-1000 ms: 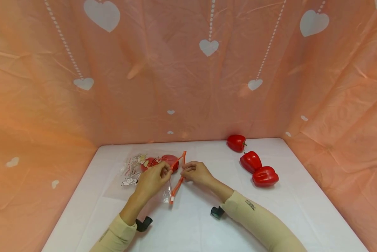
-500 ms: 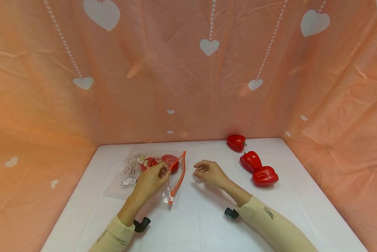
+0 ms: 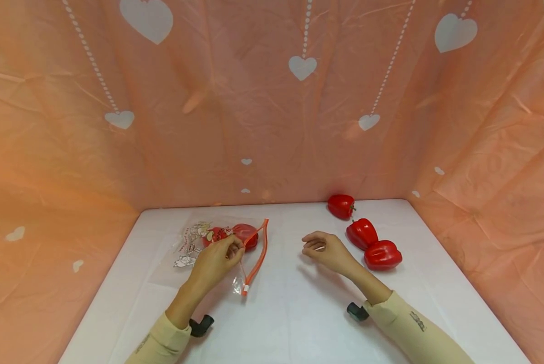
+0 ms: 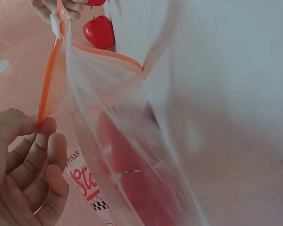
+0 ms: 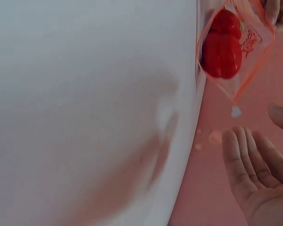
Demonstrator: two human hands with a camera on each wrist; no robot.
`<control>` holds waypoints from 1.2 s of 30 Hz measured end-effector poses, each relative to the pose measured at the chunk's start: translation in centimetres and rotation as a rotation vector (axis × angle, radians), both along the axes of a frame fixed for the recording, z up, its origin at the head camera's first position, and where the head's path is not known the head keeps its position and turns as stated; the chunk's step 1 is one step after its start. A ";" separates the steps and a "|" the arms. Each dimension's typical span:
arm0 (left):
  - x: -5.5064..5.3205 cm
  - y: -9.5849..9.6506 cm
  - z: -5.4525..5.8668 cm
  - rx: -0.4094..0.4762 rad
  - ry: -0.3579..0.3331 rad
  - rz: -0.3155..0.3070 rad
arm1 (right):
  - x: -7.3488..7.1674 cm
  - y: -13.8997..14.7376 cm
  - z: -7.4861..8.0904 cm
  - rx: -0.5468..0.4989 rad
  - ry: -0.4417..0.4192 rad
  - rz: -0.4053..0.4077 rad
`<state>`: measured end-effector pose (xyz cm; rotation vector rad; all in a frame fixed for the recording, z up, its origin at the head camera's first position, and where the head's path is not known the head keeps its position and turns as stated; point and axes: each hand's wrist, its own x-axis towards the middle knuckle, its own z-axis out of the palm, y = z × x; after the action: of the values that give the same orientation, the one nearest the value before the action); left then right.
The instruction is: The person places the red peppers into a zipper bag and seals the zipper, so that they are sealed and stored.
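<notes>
Your left hand (image 3: 215, 262) pinches the orange zip strip (image 3: 257, 255) of the clear bag (image 3: 208, 247), thumb and fingers (image 4: 42, 155) curled on the strip's near edge, so the bag mouth stands open just right of your fingertips. The bag lies on the white table (image 3: 295, 323), printed side left of the strip, with one red pepper (image 3: 246, 234) inside it, just beyond your left fingers. The white slider (image 3: 245, 289) sits at the strip's near end, below that hand. Your right hand (image 3: 328, 250) holds nothing, fingers (image 5: 247, 157) loose and slightly curled, palm free, well right of the strip and apart from the bag. It hangs just left of the loose peppers (image 3: 372, 245), three in a row right of the bag, not touching them.
</notes>
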<state>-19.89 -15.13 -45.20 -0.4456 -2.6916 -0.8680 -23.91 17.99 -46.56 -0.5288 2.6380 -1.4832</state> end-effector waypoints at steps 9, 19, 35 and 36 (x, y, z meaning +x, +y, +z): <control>0.0 -0.2 0.1 0.001 -0.017 0.005 | 0.4 3.4 1.0 0.033 0.043 -0.027; 0.0 -0.2 0.1 0.000 -0.033 0.013 | 0.7 7.3 2.1 0.106 0.067 -0.059; 0.0 -0.2 0.2 -0.017 -0.021 0.019 | 1.6 12.9 3.6 0.218 0.131 -0.194; 0.0 -0.2 0.2 -0.017 -0.023 0.017 | 1.7 13.2 3.7 0.227 0.124 -0.201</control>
<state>-19.90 -15.30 -44.96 -0.4179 -2.7215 -0.8504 -22.25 31.17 -42.89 -0.3561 2.9825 -1.2052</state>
